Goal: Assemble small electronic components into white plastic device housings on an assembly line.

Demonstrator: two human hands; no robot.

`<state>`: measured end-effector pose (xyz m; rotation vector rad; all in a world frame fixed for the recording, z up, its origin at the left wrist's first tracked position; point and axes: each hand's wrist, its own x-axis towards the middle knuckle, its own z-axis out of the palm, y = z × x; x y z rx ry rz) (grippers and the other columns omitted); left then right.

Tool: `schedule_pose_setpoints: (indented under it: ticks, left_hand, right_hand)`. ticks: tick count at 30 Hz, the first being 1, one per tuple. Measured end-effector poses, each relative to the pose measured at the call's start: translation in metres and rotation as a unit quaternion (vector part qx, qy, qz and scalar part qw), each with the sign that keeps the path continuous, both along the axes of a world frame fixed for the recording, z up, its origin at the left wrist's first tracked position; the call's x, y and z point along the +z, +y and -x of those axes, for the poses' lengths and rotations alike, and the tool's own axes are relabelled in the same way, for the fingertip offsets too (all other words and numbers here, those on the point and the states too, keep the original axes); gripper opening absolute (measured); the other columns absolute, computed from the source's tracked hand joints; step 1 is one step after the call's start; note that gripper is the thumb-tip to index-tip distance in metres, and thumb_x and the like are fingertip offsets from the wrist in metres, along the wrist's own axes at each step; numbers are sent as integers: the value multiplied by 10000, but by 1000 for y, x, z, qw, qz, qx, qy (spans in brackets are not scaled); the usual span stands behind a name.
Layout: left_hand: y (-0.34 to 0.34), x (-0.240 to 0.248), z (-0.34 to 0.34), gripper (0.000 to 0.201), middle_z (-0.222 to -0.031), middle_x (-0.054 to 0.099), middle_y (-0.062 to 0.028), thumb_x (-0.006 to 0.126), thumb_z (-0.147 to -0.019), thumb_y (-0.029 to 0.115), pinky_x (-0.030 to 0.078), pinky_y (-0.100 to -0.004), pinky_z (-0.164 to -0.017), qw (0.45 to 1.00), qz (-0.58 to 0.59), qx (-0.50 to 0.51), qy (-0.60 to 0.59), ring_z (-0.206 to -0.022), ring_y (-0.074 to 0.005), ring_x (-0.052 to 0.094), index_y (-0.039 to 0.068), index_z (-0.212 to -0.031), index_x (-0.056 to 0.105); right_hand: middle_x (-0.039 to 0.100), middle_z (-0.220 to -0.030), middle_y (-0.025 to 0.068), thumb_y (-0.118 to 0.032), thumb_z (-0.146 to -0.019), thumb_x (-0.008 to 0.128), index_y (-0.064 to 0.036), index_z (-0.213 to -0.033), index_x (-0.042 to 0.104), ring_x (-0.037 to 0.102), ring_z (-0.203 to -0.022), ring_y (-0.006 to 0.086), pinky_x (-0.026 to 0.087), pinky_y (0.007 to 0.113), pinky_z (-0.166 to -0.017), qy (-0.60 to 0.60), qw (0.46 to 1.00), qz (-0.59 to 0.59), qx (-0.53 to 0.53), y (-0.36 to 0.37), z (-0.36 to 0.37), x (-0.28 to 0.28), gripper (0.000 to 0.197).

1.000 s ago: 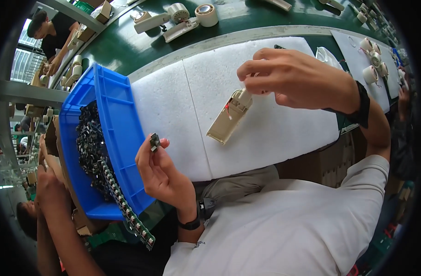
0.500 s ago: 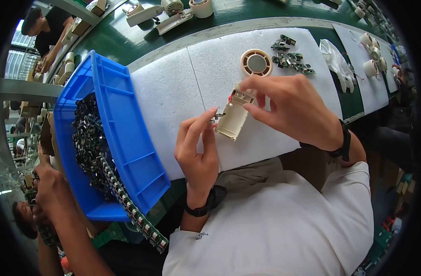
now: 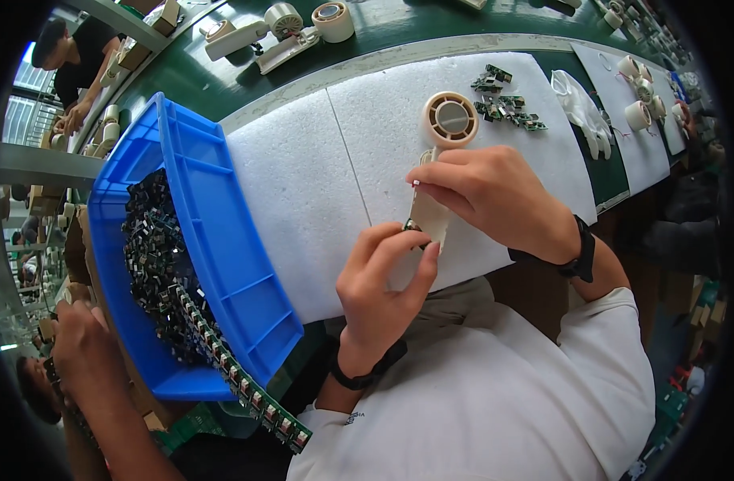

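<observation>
A cream handheld device with a round vented head [image 3: 451,119] lies on the white foam sheet, its open handle shell [image 3: 429,213] pointing toward me. My left hand [image 3: 381,276] pinches a small green circuit board [image 3: 413,227] at the shell's near left side. Over the upper part of the shell, my right hand [image 3: 507,200] has thumb and forefinger closed on a small plug [image 3: 416,183], white with some red showing. The fingers hide most of the plug's wires and part of the shell.
On my left stands a blue bin [image 3: 223,232] with many small circuit boards [image 3: 159,264]; a long board strip [image 3: 247,385] leans over its edge. Loose boards [image 3: 507,104] and white gloves [image 3: 582,112] lie right. More device parts [image 3: 283,36] sit beyond. Co-workers' hands [image 3: 94,345] work at left.
My left hand has moved right with the circuit board, up against the shell. My right hand has come down slightly and now pinches the plug. The shell has shifted a little right.
</observation>
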<state>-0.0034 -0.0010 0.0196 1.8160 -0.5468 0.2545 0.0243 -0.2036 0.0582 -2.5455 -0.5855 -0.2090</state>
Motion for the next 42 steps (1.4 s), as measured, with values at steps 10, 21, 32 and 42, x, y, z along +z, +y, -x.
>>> schedule_pose_setpoints:
  ticks: [10,21,32,42]
  left_hand:
    - [5,10,18,294,-948,691,-95,876,-696,-32,562,-321,-656,990,-46,-88,-105,-765,-242,693,68,-944,754]
    - [18,1,17,278,-975,691,-108,845,-734,-73,566,-298,-718,999,-29,-29,19,-841,-191,701,41,-964,742]
    - [14,-2,2,259,-1119,691,-101,716,-896,-86,558,-267,-893,974,92,26,206,-1023,-143,678,-29,-1147,689]
    - [14,-3,-6,352,-1164,703,-158,669,-931,-101,568,-295,-940,988,43,-22,144,-1061,-190,695,-43,-1278,672]
  right_hand:
    - [724,-825,93,-29,-886,713,-80,-1086,749,703,-690,273,565,344,-642,50,981,-175,-63,2,46,3,210]
    - [699,-732,59,-51,-847,769,-72,-1023,763,662,-585,188,516,302,-545,30,989,-141,-39,24,37,-17,177]
    - [626,-651,25,-42,-805,798,-67,-967,767,562,-509,113,443,255,-485,-25,979,-172,-107,35,33,-27,167]
    - [613,-752,28,-10,-776,799,-36,-907,758,594,-582,124,458,252,-507,-36,971,-207,-116,35,36,-27,140]
